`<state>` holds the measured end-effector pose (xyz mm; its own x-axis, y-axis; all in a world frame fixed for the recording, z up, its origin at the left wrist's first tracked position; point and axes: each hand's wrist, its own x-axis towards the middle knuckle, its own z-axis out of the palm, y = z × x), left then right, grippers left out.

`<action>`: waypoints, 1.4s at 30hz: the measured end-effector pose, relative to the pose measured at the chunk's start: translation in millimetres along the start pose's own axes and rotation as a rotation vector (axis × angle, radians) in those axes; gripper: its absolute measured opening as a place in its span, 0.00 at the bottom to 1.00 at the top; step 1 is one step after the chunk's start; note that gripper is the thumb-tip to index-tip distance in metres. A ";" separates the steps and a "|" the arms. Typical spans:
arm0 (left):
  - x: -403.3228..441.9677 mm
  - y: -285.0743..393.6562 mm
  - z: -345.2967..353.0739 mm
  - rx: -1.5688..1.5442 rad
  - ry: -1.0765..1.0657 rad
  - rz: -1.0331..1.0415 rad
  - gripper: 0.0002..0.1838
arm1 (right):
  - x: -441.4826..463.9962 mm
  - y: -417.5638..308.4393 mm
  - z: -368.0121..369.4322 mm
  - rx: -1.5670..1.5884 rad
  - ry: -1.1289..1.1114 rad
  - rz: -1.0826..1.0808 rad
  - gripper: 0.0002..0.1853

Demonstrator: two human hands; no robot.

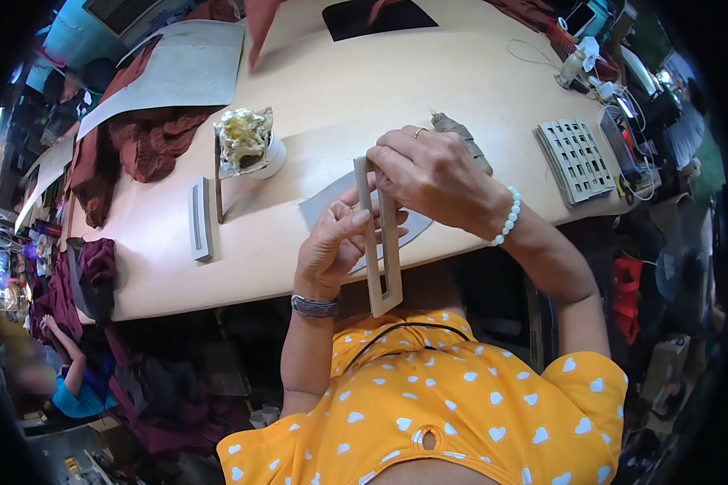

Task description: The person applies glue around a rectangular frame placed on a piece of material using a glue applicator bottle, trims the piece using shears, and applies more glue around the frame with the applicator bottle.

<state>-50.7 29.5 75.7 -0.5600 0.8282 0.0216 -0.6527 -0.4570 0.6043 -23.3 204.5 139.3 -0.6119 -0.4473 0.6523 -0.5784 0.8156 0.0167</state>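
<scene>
Both hands hold one long beige frame (pixel 378 275) with a narrow slot, tilted over the table's front edge. My left hand (pixel 333 238) grips its side, thumb on the near face and fingers behind. At its top end, the fingers of my right hand (pixel 429 174) are closed on it. Under the hands lies a flat grey piece (pixel 319 204) on the table. A wrapped bottle with a pointed tip (pixel 461 141) rests just behind my right hand.
On the table (pixel 259 279) are a glue-crusted white tub (pixel 271 158), a second slotted frame (pixel 200 218), stacked slotted pieces (pixel 576 162), reddish-brown cloth (pixel 150 145) and a large grey sheet (pixel 186 69). A person in blue (pixel 77 392) is at the lower left.
</scene>
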 end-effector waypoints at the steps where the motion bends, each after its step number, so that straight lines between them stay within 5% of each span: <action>1: 1.2 -3.0 -0.1 -0.016 0.011 0.003 0.32 | -3.5 -1.7 2.3 0.045 0.019 0.054 0.08; 8: -2.7 -6.4 0.6 -0.008 0.081 -0.025 0.30 | -18.2 -2.1 11.6 0.147 -0.017 0.181 0.09; 11: -3.8 -0.4 0.0 0.193 0.219 0.011 0.30 | -18.2 1.2 9.8 0.027 -0.080 0.091 0.09; 15: 1.3 4.6 8.6 0.593 0.446 0.336 0.23 | -16.9 4.1 10.5 -0.047 -0.098 -0.010 0.09; 21: -1.5 4.5 21.7 1.311 0.550 0.493 0.15 | -13.6 1.4 6.8 -0.158 -0.117 -0.050 0.02; 24: -4.7 0.5 24.9 1.364 0.577 0.485 0.19 | -16.9 5.1 8.9 -0.154 -0.109 -0.007 0.09; 27: -6.4 3.4 21.0 0.812 0.488 0.237 0.24 | -19.9 7.9 7.0 -0.081 -0.013 0.013 0.11; 33: -3.5 7.1 10.1 0.309 0.223 0.040 0.29 | -20.3 -2.6 3.8 0.019 0.128 -0.079 0.08; 42: -4.8 -2.8 7.4 0.240 0.159 0.051 0.31 | -33.9 -15.2 12.1 0.121 0.204 0.082 0.10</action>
<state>-42.4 29.2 79.8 -0.6743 0.7362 -0.0565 -0.4924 -0.3913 0.7775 -0.3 202.8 107.8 -0.5449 -0.2885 0.7873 -0.5992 0.7908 -0.1250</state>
